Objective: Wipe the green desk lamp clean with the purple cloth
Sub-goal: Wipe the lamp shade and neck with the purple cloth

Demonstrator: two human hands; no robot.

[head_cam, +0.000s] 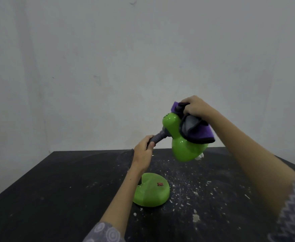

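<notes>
The green desk lamp stands on a black table, its round base (151, 191) near the middle and its green shade (183, 147) tilted down to the right. My left hand (143, 151) grips the grey ribbed neck (158, 137) just below the shade. My right hand (195, 106) holds the purple cloth (199, 131), which has a grey inner side, bunched and pressed on the top right of the shade. The cloth hangs over part of the shade and hides it.
The black table (56, 189) is strewn with white dust and flakes, mostly right of the lamp base. A small white object (200, 156) shows behind the shade. A plain pale wall stands right behind the table's far edge.
</notes>
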